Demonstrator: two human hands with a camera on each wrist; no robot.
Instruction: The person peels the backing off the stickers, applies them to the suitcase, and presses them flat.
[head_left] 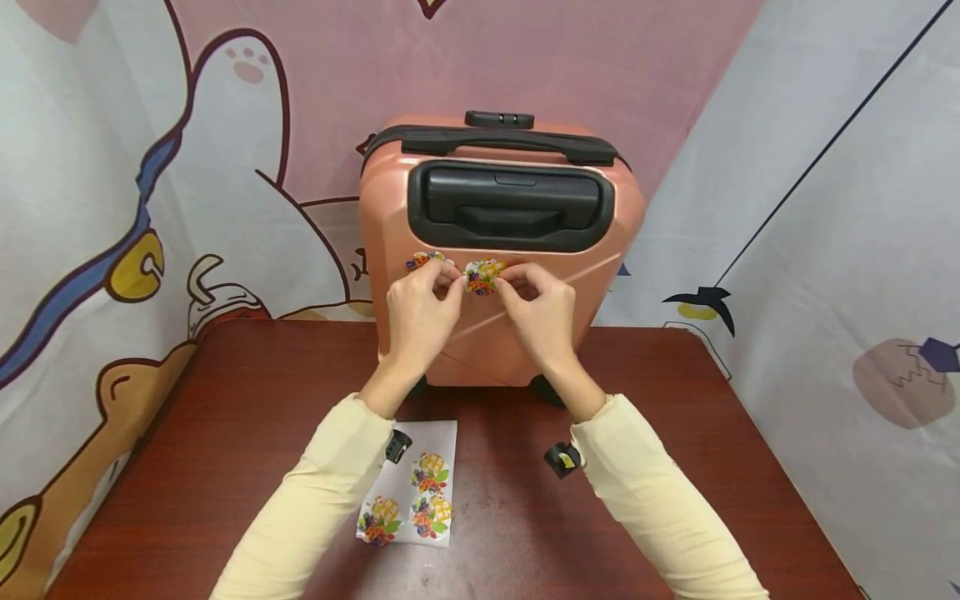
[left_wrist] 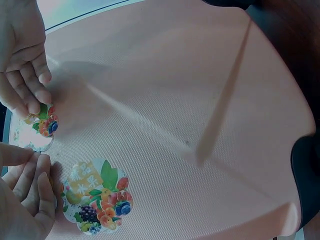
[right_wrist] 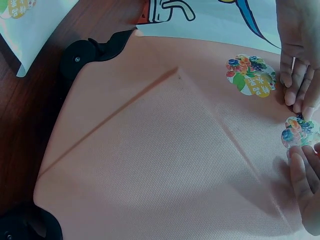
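Observation:
Between my two hands is a fruit-print sticker (head_left: pixel 483 277), held close against the front of a pink hard-shell suitcase (head_left: pixel 480 333). My left hand (head_left: pixel 425 312) pinches the sticker's left edge with thumb and forefinger. The opposite edge is pinched by my right hand (head_left: pixel 538 312). Another fruit sticker (left_wrist: pixel 98 197) lies flat on the shell beside the left hand, partly covered by that hand in the head view. The right wrist view shows this second sticker (right_wrist: pixel 251 75) whole, with the held sticker (right_wrist: pixel 300 131) between the fingertips.
A white sticker sheet (head_left: pixel 405 483) with several fruit stickers lies on the reddish-brown table (head_left: pixel 660 400), partly under the left forearm. The suitcase stands upright, its black handle recess (head_left: pixel 510 208) above the hands. A printed cloth (head_left: pixel 525 58) hangs behind.

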